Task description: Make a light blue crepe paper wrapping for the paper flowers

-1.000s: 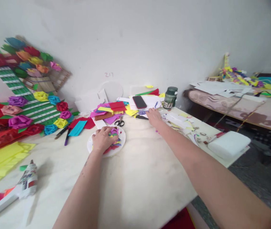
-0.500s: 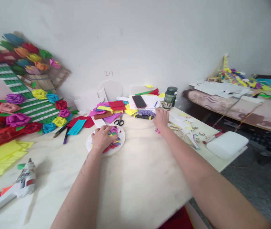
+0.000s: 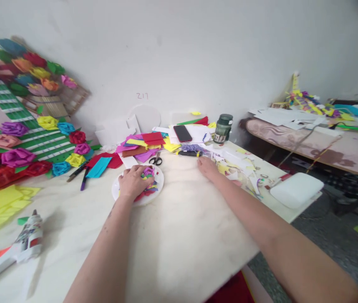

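Note:
My left hand lies palm down on a white plate heaped with small coloured paper scraps, fingers curled over the pile. My right hand rests on the cream table at the edge of a litter of white and yellow paper offcuts; its fingers are bent down and I cannot see anything in them. Scissors lie just beyond the plate.
A stack of coloured paper sheets, a red phone and a dark green jar stand at the back. Paper roses on a green striped board lean at left. A glue gun lies front left, a white foam block right.
My right hand has drawn back from the purple scraps by the phone toward me and now rests lower on the table beside the offcuts. My left hand stays on the plate.

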Available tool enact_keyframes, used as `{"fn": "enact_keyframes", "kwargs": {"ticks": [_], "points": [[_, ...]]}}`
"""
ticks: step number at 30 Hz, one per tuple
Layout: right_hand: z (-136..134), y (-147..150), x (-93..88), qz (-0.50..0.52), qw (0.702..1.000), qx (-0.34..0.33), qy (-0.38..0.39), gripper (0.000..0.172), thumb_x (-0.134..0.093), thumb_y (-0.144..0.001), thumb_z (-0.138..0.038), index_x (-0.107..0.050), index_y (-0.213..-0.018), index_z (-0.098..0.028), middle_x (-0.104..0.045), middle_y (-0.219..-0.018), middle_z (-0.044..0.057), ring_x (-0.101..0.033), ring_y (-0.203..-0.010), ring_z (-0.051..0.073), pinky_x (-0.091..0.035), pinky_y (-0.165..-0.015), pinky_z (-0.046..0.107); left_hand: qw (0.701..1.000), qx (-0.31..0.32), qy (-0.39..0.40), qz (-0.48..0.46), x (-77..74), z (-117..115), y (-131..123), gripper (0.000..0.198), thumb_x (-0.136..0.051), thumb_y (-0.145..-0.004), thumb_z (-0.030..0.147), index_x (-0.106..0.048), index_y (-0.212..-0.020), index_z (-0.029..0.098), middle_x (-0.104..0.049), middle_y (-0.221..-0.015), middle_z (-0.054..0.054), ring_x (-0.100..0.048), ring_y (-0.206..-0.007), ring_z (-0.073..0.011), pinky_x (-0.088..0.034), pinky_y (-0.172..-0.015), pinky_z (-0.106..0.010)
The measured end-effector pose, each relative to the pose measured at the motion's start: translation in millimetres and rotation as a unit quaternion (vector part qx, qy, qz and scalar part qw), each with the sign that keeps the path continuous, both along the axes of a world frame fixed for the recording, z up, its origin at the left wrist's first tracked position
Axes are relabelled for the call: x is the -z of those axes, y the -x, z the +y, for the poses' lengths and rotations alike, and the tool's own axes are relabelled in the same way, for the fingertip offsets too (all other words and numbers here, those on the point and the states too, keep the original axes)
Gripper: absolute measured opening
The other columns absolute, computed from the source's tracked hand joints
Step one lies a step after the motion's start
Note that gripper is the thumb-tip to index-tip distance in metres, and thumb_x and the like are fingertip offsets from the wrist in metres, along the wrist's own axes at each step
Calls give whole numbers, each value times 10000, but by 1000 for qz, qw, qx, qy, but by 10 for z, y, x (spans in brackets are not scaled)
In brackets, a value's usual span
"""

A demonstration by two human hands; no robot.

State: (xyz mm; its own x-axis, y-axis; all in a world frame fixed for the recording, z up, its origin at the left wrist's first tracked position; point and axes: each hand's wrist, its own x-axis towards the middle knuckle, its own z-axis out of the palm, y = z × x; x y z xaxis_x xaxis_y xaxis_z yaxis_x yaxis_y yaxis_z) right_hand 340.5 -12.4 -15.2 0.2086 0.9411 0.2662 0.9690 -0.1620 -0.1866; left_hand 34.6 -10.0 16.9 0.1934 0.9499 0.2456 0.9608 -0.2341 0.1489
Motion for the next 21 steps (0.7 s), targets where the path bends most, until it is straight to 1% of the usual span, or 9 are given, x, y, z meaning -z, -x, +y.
{"fn": "enact_keyframes", "kwargs": {"ticks": [4,8,17,21], "points": [[-20,-158,37,22,999,36,-21,316,-379,-825,-153,-637,-1009,-155,-620,-1101,74,-548,-1020,183,-377,-881,251,1000,2,-7,-4,11,14,8,541,-455,-683,592,-516,-1159,344,-487,-1269,0,-421,-1110,-319,-355,-889,-502],[-21,-291,46,54,997,47,-41,332,-428,-789,-140,-645,-1038,-169,-634,-1098,47,-558,-1023,170,-374,-914,245,1000,-1,-6,-4,13,18,10,538,-445,-684,600,-522,-1152,345,-485,-1272,2,-424,-1105,-315,-356,-891,-500],[36,-471,73,71,993,39,-84,301,-440,-779,-135,-682,-954,-172,-664,-1033,38,-588,-970,161,-408,-887,252,1000,-6,-1,-3,-22,-17,-9,530,-464,-684,584,-524,-1155,350,-488,-1267,3,-423,-1115,-310,-354,-897,-486],[64,-534,83,66,993,48,-85,295,-444,-780,-143,-681,-952,-177,-663,-1034,37,-586,-975,171,-407,-891,264,1000,-7,1,-1,-24,-20,-11,533,-472,-683,574,-516,-1166,351,-482,-1273,6,-422,-1119,-306,-361,-893,-478]]}}
